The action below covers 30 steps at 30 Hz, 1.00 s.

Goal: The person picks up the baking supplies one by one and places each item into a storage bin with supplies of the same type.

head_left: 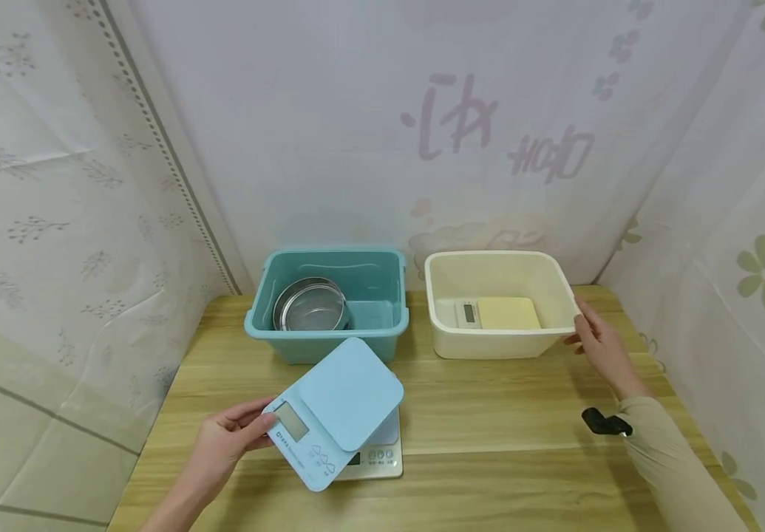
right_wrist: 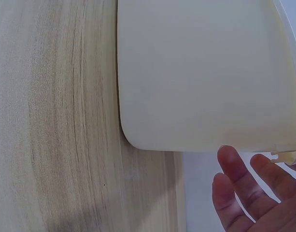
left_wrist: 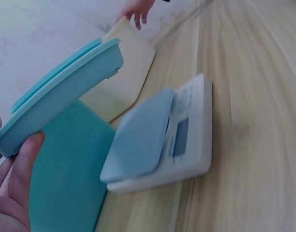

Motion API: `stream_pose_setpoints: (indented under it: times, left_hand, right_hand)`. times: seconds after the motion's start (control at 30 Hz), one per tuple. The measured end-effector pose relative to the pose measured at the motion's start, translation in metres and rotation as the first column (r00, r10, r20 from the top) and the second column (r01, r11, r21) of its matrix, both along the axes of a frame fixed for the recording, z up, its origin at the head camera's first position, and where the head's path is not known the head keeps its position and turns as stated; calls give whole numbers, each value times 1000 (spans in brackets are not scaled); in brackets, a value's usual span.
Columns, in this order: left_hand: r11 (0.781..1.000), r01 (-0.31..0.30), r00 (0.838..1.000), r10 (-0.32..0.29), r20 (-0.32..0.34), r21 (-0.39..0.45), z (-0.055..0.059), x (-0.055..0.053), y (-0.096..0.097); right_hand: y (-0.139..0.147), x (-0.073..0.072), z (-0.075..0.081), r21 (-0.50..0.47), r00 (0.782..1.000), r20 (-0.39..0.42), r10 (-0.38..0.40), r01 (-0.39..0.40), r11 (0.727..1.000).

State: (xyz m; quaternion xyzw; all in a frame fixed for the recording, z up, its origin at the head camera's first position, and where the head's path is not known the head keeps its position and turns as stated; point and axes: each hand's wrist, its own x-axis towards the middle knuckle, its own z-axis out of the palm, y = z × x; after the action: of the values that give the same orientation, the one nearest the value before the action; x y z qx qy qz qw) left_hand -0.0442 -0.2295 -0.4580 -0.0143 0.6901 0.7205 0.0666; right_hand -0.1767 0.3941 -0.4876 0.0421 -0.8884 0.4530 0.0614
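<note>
My left hand [head_left: 225,437] grips a light blue kitchen scale [head_left: 353,395] by its display end, thumb on top beside the screen. The scale is tilted and raised off the table; the left wrist view shows its edge. Below it, a white kitchen scale [left_wrist: 200,140] with a bluish plate lies on the table, partly covered by the blue one in the head view. My right hand [head_left: 600,347] holds the right end of the rim of a cream bin [head_left: 488,346], with fingers under the rim. Inside that bin lies a kitchen scale with a yellow plate [head_left: 508,314].
A teal bin [head_left: 329,347] stands left of the cream one, with round metal sieves [head_left: 314,307] at its left side. Both bins are at the back of the wooden table [head_left: 488,428], before a hanging cloth [head_left: 355,148]. Printed cloths flank both sides.
</note>
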Motion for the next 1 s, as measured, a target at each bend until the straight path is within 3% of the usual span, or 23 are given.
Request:
stream_pose_setpoints:
  times: [0.27,0.4,0.6,1.0]
  left_hand:
    - [993,117,993,-117,-13,21,9,-12,20]
    - [989,148,989,-148,-10,-1,16,-19,30]
    - [977,211,975,-211,-73,-11,28,-31,38]
    - [964,255,963,-260,-72,-68,48,-65,59]
  right_hand:
    - [-1,2,2,1,1000,6,-1,1,1000]
    - [0,2,2,0,1000,6,-6,6,1000]
    - [0,0,1,-11,1000,3,-2,2,1000]
    - [1,-1,0,-1,1000,15,5,-5,1000]
